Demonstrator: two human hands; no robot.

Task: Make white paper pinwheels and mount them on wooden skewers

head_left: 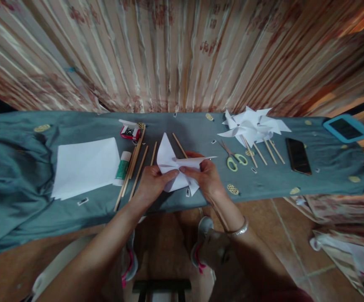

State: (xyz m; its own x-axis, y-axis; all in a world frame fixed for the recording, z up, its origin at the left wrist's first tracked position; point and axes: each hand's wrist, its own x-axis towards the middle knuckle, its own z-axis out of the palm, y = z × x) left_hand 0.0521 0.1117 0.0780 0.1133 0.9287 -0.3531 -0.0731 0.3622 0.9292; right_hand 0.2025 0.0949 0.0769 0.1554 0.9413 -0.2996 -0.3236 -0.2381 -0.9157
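Note:
A white paper pinwheel (167, 155) is held between my two hands over the middle of the cloth-covered table. My left hand (152, 182) grips its left side, the thumb pressed near the centre. On the other side my right hand (208, 178) pinches the paper, its thumb also at the centre. Whether a pin sits there is hidden by the thumbs. Behind the pinwheel lies a wooden stick (179, 144), and an orange-red object (194, 154) shows partly past the paper.
Left of my hands are several wooden sticks (134, 161), a glue stick (122, 167), a small red box (130, 132) and white paper sheets (86, 165). To the right lie scissors (234, 160), finished pinwheels (254, 126), a phone (298, 156) and a blue-framed tablet (347, 128).

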